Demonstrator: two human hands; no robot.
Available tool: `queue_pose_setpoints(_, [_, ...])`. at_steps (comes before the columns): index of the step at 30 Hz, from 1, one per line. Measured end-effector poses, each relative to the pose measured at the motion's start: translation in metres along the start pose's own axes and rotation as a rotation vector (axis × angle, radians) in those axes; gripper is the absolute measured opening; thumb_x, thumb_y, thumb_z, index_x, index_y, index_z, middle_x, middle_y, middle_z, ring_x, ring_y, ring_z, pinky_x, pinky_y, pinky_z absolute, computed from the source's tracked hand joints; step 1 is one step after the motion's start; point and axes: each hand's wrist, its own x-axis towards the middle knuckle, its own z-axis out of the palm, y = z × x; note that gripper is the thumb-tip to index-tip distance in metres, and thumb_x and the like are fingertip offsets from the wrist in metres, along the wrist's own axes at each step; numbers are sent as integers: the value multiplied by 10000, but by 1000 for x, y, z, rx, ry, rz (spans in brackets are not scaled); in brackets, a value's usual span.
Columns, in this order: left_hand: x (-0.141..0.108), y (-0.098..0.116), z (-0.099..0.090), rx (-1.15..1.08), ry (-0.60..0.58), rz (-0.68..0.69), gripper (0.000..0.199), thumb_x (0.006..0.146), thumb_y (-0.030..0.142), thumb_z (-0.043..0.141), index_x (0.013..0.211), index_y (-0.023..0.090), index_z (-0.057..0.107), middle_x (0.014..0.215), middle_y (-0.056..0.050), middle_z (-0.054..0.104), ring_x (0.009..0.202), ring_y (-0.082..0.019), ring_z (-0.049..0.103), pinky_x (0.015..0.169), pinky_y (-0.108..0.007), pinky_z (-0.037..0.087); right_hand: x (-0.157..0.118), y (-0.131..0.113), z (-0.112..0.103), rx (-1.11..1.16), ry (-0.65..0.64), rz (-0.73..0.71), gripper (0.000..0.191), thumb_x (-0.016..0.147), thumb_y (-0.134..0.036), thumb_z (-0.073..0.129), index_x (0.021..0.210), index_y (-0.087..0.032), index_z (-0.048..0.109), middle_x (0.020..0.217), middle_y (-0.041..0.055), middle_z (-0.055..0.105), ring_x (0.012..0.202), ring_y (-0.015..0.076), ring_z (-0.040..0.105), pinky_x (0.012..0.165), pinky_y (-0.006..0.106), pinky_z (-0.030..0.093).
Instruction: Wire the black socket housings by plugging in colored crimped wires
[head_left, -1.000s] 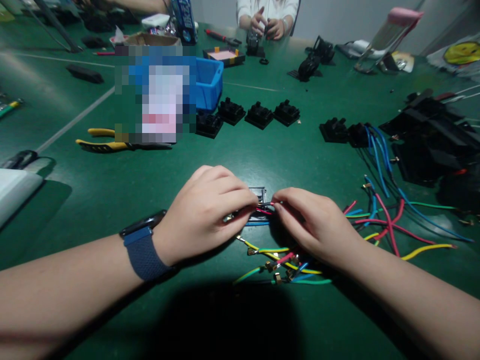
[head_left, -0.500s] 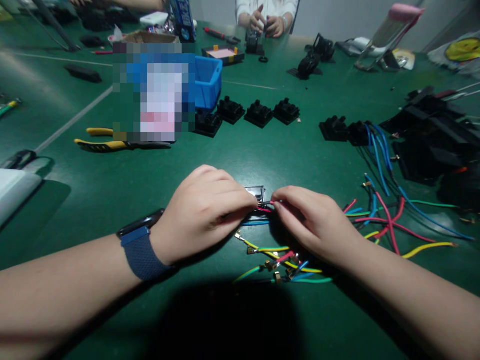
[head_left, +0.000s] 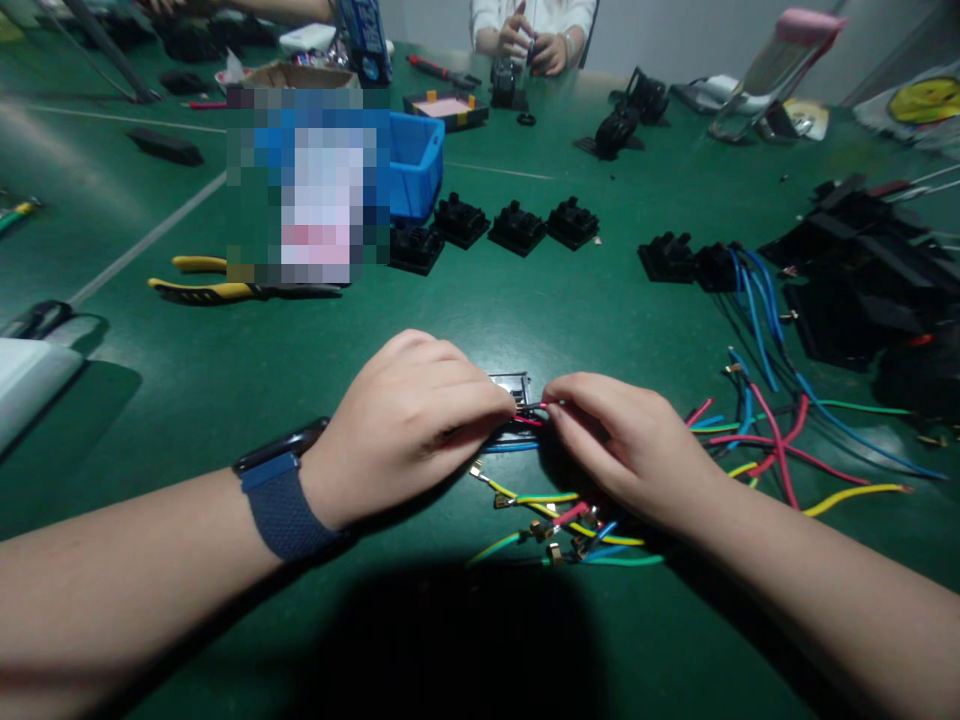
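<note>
Between my two hands runs a short wire (head_left: pixel 532 406), dark with red at its right end. My left hand (head_left: pixel 420 410), with a watch on its wrist, pinches the wire's left end. Thumb and forefinger of my right hand (head_left: pixel 630 430) close on its right end. Just beneath lies a black-framed part (head_left: pixel 511 383) with a pale inside, partly covered by my left hand. A red wire and a blue wire (head_left: pixel 511 447) pass by it. Close below my right hand, cut wires (head_left: pixel 555 497) in yellow, green, red and blue lie loose, several with brass terminals.
More coloured wires (head_left: pixel 780 440) spread out at the right beside a pile of black housings (head_left: pixel 847 300). Several black sockets (head_left: pixel 517 228) stand in a row ahead. Yellow-handled pliers (head_left: pixel 202 290) and a blue bin (head_left: pixel 416 165) are left of centre. Across the table, another person's hands (head_left: pixel 532 45) work.
</note>
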Motion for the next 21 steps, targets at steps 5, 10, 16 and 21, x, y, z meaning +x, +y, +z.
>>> queue_pose_setpoints(5, [0, 1, 0, -14, -33, 11, 142, 875, 235, 525, 935, 224, 653, 852, -7, 689, 813, -150, 583, 758, -321, 355, -1, -1, -2, 12, -12, -17, 133, 894, -191, 420, 905, -177, 552, 783, 44, 621, 699, 150, 559, 638, 259, 413])
queue_pose_setpoints(10, [-1, 0, 0, -22, -42, 37, 150, 885, 237, 520, 964, 233, 647, 878, -7, 691, 825, -146, 588, 785, -329, 345, -1, -3, -1, -9, -45, -56, 116, 873, -194, 446, 886, -170, 559, 755, 33, 610, 672, 145, 544, 616, 255, 396])
queue_pose_setpoints(16, [-1, 0, 2, -37, -29, 51, 135, 885, 228, 523, 947, 208, 641, 860, -11, 689, 810, -142, 590, 781, -323, 359, -1, -3, -1, -17, -95, -52, 140, 904, -203, 407, 923, -171, 542, 751, 33, 613, 649, 139, 544, 605, 249, 386])
queue_pose_setpoints(21, [-1, 1, 2, -37, -23, 54, 124, 881, 217, 519, 924, 187, 631, 826, -21, 684, 784, -144, 589, 765, -315, 371, 0, -3, -2, -32, -144, -17, 152, 919, -222, 370, 903, -178, 515, 712, 20, 579, 617, 138, 521, 576, 246, 361])
